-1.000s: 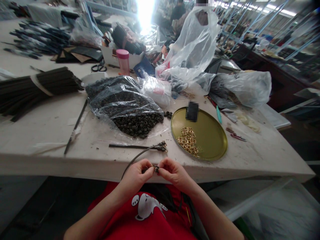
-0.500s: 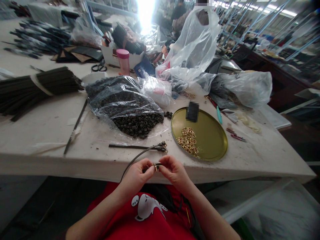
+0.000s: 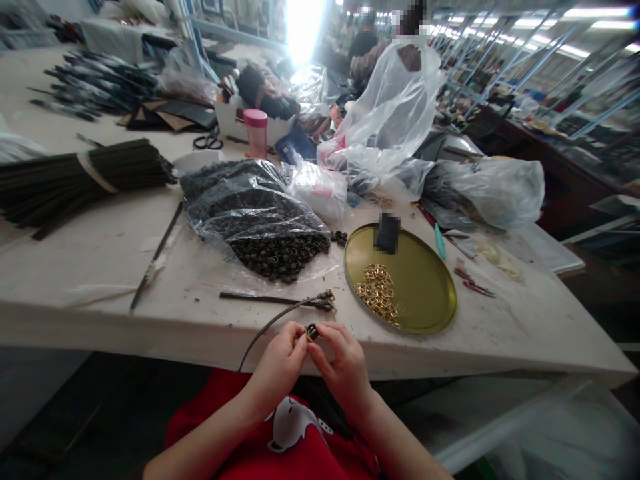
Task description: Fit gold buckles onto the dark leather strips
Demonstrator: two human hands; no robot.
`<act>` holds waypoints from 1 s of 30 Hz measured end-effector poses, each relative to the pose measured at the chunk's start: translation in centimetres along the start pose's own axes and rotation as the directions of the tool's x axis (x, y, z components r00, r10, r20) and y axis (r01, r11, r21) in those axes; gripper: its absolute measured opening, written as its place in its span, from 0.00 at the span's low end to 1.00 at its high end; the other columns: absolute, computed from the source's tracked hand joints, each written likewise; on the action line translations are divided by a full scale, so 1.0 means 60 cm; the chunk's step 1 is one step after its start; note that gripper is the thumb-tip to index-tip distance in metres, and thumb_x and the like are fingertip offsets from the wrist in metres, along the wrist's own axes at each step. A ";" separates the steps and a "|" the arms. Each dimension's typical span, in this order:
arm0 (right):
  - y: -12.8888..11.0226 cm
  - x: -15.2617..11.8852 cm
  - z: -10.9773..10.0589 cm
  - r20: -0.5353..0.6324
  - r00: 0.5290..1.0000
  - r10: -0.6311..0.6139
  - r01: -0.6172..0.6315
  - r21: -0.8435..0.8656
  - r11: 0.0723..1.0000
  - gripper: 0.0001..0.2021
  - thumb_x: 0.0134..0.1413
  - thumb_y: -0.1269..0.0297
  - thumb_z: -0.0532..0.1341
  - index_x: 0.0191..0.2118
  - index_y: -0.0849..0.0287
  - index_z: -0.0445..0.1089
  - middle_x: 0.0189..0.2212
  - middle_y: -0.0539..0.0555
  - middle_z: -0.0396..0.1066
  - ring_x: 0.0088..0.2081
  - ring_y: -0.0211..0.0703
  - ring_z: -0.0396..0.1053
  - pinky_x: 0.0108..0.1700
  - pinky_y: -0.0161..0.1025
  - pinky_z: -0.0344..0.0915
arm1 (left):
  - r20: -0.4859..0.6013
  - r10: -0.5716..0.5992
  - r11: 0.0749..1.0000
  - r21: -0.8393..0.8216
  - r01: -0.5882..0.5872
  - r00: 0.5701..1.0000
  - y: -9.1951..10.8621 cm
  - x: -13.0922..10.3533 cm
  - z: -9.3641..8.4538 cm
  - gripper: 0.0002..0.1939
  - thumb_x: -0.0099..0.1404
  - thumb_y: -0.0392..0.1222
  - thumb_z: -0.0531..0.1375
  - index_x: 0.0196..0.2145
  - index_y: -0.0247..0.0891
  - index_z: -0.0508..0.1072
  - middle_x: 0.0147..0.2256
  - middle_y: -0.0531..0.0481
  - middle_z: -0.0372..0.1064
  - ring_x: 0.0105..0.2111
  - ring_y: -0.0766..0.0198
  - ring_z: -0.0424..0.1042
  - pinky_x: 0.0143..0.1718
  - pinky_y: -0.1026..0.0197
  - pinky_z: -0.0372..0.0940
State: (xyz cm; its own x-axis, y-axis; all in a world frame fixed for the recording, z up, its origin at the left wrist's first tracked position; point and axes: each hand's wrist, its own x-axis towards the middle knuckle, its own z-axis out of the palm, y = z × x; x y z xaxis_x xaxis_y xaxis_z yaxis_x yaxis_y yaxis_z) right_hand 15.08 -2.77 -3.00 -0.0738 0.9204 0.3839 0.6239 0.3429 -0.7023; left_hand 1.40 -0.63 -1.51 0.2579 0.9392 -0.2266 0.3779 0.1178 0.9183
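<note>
Just beyond the table's front edge, my left hand [image 3: 284, 357] pinches a small gold buckle [image 3: 309, 335] at the end of a dark strap. My right hand [image 3: 345, 360] meets it from the other side, its fingers closed on the dark strap end [image 3: 313, 329], which curls at the buckle. Behind my hands lie dark straps [image 3: 270, 298] with buckles at their right ends. More gold buckles [image 3: 377, 291] are heaped in a round olive-gold tray [image 3: 425, 287]. A clear plastic bag [image 3: 250, 200] spills small dark loops [image 3: 280, 257].
A bundle of dark strips [image 3: 85, 175] lies at the left, near scissors [image 3: 208, 141]. A pink-lidded jar [image 3: 257, 133] and plastic bags [image 3: 390, 100] stand behind. Red-handled pliers [image 3: 477, 287] lie right of the tray. People [image 3: 364, 40] are in the background.
The strap end at the buckle was stretched toward my right hand and now curls up over the buckle. My right hand has turned, and the view has shifted slightly.
</note>
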 end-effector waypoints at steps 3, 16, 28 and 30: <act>0.006 -0.003 0.002 0.014 0.996 -0.084 0.085 -0.101 0.991 0.13 0.53 0.70 0.56 0.46 0.59 0.64 0.37 0.59 0.69 0.39 0.46 0.68 0.40 0.43 0.68 | 0.004 -0.011 1.000 -0.022 0.011 1.000 -0.002 0.001 0.001 0.11 0.64 0.44 0.47 0.29 0.37 0.64 0.27 0.51 0.65 0.30 0.60 0.65 0.31 0.61 0.58; 0.003 -0.005 -0.002 0.053 0.994 -0.092 0.095 -0.042 0.995 0.12 0.52 0.71 0.56 0.43 0.57 0.68 0.37 0.58 0.70 0.39 0.44 0.69 0.40 0.42 0.69 | 0.054 0.010 0.998 -0.058 -0.007 0.999 -0.002 -0.005 0.000 0.09 0.58 0.34 0.48 0.36 0.35 0.64 0.35 0.47 0.69 0.38 0.57 0.67 0.40 0.58 0.60; 0.001 0.006 -0.019 0.006 1.000 0.011 -0.012 0.130 0.992 0.10 0.52 0.73 0.55 0.40 0.56 0.66 0.35 0.54 0.67 0.38 0.40 0.67 0.40 0.39 0.66 | 0.133 0.066 0.992 -0.112 -0.051 0.989 0.013 -0.004 -0.008 0.09 0.62 0.39 0.49 0.38 0.35 0.64 0.37 0.48 0.68 0.39 0.59 0.66 0.41 0.60 0.59; -0.002 0.009 -0.022 -0.012 0.999 0.048 -0.046 0.170 0.984 0.08 0.52 0.73 0.56 0.39 0.57 0.66 0.35 0.54 0.67 0.38 0.41 0.67 0.41 0.40 0.66 | 0.140 0.086 0.988 -0.136 -0.067 0.986 0.016 -0.005 -0.008 0.09 0.63 0.41 0.49 0.39 0.36 0.64 0.37 0.48 0.68 0.39 0.60 0.66 0.42 0.61 0.58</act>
State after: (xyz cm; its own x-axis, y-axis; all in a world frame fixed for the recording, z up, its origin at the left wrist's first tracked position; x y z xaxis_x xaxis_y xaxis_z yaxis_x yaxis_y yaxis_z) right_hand 16.00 -2.55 -1.95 -0.0341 0.9336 0.3567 0.4853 0.3275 -0.8107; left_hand 1.24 -0.64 -0.40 0.4116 0.8913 -0.1901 0.2355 0.0976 0.9670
